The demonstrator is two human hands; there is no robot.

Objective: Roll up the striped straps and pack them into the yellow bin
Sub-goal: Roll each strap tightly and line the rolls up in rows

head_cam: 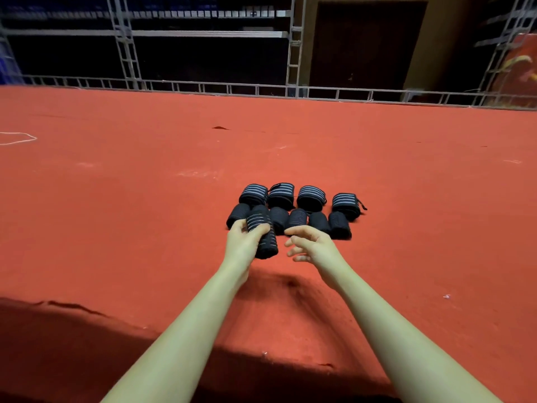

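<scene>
Rolling is looking nearly finished here: the left hand (242,241) is gripping one rolled strap (263,235) with fingers and thumb wrapped around it, lifted just in front of the other rolls (296,206), which are sitting in two tight rows on the red mat (145,199). The right hand (309,242) is hovering just beside it with fingers loosely spread, holding nothing. The step appears to be adding this roll to the group or picking it up for packing. The yellow bin is not showing anywhere in view, so the next move is probably calling for finding it and carrying rolls over without letting them unwind. No brand, label or readable writing is showing on the straps.
</scene>
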